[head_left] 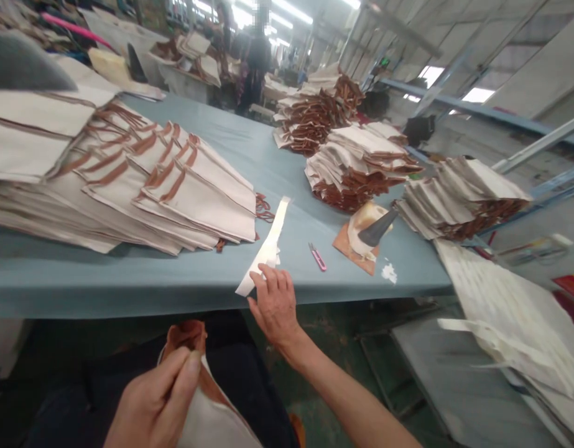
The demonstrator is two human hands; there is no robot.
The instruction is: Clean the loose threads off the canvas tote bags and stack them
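My left hand is closed on a cream fabric piece with brown trim, pinching its upper edge above my lap. Part of that piece is hidden behind the hand. Over the table's front edge my right hand reaches out, thumb apart from the fingers, fingertips resting on a white paper strip. Small white scraps lie along the strip's right side. To the right of it are pink-handled thread snips.
Overlapping cream pieces with brown trim cover the table's left. Stacked bundles stand at the back and another bundle at right. A dark cone on a yellowish block sits on a brown board. The blue table ends before my lap.
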